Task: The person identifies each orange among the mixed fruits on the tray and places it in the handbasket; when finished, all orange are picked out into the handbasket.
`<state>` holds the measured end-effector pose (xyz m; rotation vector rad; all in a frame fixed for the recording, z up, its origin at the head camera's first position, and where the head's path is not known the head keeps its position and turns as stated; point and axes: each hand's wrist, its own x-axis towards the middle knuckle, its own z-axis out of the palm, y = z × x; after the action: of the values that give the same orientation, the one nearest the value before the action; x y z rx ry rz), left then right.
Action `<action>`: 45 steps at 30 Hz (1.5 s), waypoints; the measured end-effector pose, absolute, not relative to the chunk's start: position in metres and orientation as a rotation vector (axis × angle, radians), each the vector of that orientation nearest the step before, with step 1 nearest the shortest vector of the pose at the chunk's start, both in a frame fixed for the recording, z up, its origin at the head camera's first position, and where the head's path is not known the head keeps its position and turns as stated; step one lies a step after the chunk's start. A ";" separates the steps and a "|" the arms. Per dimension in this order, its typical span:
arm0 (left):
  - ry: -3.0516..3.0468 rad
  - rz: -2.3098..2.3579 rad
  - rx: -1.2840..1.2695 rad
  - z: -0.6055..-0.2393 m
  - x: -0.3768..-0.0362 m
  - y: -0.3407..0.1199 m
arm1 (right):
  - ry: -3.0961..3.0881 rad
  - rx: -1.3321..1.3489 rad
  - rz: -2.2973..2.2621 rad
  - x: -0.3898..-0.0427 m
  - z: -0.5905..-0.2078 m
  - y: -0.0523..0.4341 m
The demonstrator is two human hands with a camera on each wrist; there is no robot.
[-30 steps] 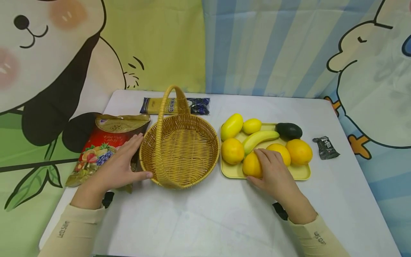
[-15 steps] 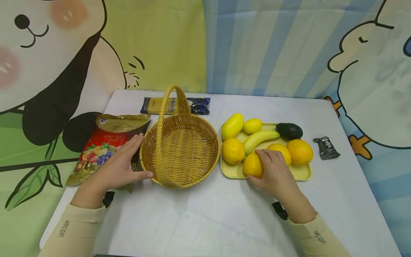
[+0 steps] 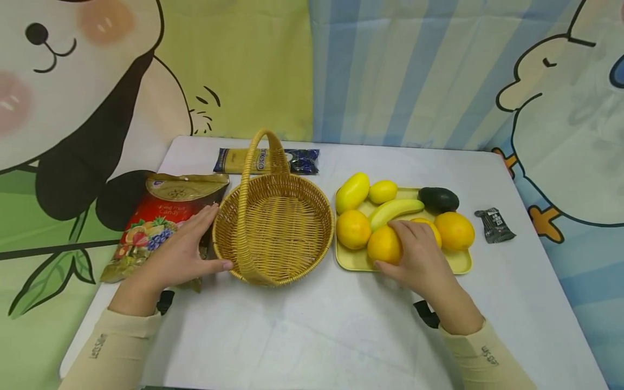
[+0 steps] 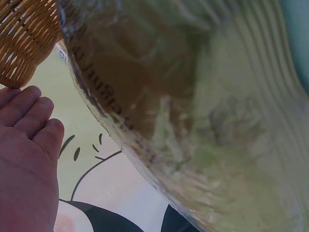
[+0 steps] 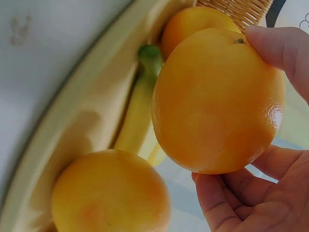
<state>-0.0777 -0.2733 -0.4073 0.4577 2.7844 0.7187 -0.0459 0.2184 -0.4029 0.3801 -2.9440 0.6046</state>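
My right hand (image 3: 421, 262) holds an orange (image 3: 383, 245) between thumb and fingers, over the front of the yellow tray (image 3: 353, 260). In the right wrist view that orange (image 5: 217, 101) appears raised above the tray, with the thumb on one side and the fingers beneath. My left hand (image 3: 181, 253) rests with extended fingers and thumb against the left side of the wicker basket (image 3: 287, 233); its inside holds nothing. More oranges (image 3: 353, 229), a banana (image 3: 392, 210), a mango-like yellow fruit (image 3: 352, 192), a lemon (image 3: 383, 191) and a dark avocado (image 3: 438, 199) lie on the tray.
A red and gold candy bag (image 3: 163, 216) lies left of the basket, partly under my left arm. Behind the basket is a pasta packet (image 3: 302, 161). A small black wrapped packet (image 3: 494, 225) sits right of the tray. The basket's tall handle (image 3: 242, 216) arches upward.
My right hand has raised the orange slightly from the tray, covering more of the orange behind it. The left hand stays at the basket.
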 end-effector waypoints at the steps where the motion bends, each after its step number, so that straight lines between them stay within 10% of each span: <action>1: 2.784 0.717 0.455 -0.408 -0.078 -0.274 | -2.932 0.386 0.610 -0.047 -0.402 0.219; 45: 2.785 0.739 0.444 -0.409 -0.076 -0.273 | -2.838 0.501 0.591 -0.070 -0.364 0.193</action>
<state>-0.0758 -0.2727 -0.4088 0.4440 2.7851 0.7385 -0.0696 0.1928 -0.3640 0.5010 -2.8379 0.5910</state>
